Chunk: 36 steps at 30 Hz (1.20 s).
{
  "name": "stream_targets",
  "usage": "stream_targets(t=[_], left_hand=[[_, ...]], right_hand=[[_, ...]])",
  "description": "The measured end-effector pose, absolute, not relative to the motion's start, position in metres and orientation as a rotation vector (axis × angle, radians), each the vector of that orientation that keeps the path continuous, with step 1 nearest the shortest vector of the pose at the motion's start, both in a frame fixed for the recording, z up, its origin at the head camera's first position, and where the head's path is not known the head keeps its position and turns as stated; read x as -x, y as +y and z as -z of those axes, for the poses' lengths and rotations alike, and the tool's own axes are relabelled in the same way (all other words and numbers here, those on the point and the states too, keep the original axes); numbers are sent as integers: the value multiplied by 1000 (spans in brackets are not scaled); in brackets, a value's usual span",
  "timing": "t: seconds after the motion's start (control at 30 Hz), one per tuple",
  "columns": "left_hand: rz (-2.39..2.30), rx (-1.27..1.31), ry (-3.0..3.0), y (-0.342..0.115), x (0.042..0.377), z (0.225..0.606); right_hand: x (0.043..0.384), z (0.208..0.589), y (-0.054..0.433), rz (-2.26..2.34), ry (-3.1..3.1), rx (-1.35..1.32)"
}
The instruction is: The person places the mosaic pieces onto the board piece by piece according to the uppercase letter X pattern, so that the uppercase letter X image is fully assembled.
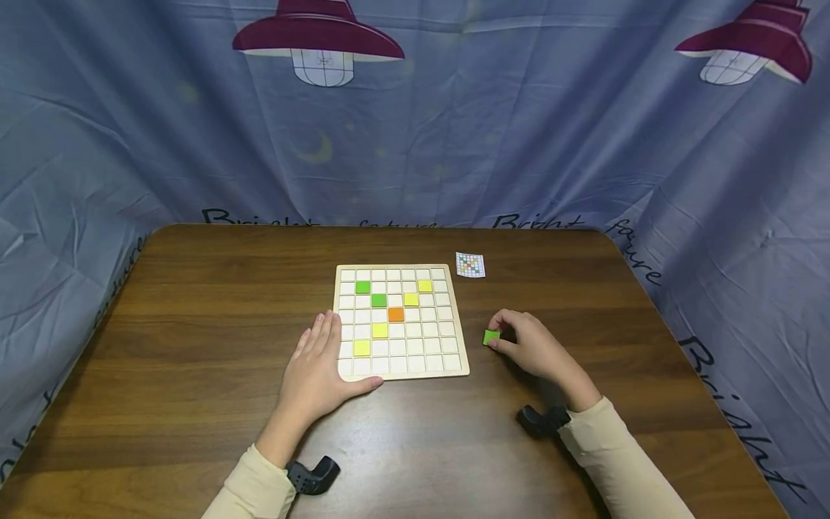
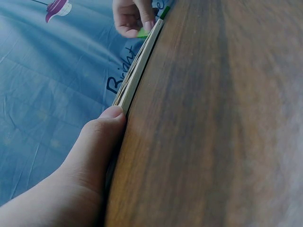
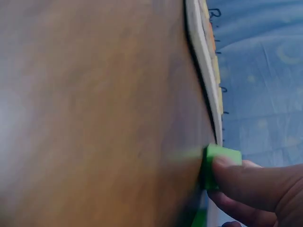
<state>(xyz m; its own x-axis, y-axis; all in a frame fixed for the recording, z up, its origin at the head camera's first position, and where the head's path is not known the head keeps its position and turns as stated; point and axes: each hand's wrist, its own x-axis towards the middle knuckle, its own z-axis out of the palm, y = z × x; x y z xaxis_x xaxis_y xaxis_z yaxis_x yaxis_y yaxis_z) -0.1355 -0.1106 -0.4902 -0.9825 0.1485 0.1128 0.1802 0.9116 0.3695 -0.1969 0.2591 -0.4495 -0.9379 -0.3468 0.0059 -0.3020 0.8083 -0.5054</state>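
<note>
A square wooden grid board lies on the table, its cells white. Two green blocks, an orange block and several yellow blocks sit in its cells. My left hand rests along the board's left edge, fingers straight, thumb at the near left corner; the left wrist view shows the thumb against the board's side. To the right of the board, my right hand pinches a green block between thumb and fingers. The right wrist view shows this green block near the board's side.
A small printed card with a coloured grid pattern lies beyond the board's far right corner. The brown wooden table ends at a blue curtain behind and on both sides. Each wrist wears a black camera.
</note>
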Motion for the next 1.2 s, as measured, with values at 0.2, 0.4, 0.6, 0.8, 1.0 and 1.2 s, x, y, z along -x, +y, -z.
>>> stream_targets(t=[0.2, 0.4, 0.6, 0.8, 1.0, 1.2], left_hand=[[587, 259, -2994, -111, 136, 490], [589, 255, -2999, -111, 137, 490], [601, 255, -3001, -109, 138, 490], [594, 261, -2980, -109, 138, 491], [583, 255, -2993, -110, 137, 491], [583, 252, -2995, -110, 136, 492]], right_hand=[[204, 445, 228, 1006, 2820, 482], [209, 444, 179, 1074, 2760, 578], [214, 450, 150, 1040, 2750, 676], [214, 455, 145, 988, 2826, 703], [211, 456, 144, 885, 2869, 759], [202, 450, 154, 808, 2881, 796]])
